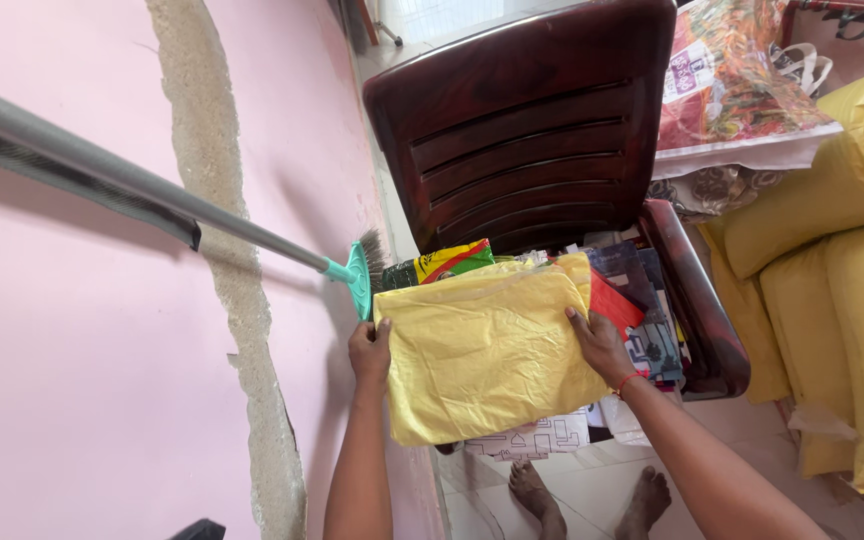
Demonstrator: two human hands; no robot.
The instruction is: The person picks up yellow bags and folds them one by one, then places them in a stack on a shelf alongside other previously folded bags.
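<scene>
My left hand (pixel 370 352) has a grip on the folded yellow bag (pixel 487 355) at its nine o'clock edge; my right hand (pixel 602 345) presses flat at three o'clock, atop the pile on the dark wooden chair (pixel 532 130).

Both hands hold a folded yellow sack (pixel 487 350) over a dark wooden chair (pixel 532 130) piled with folded bags (pixel 642 320). The left hand (pixel 370 350) has its grip on the sack's left edge; the right hand (pixel 600 345) lies flat on its right side. A teal-headed broom (pixel 360 275) leans on the pink wall (pixel 82 380). Stuffed yellow sacks (pixel 842 290) stand right of the chair.
</scene>
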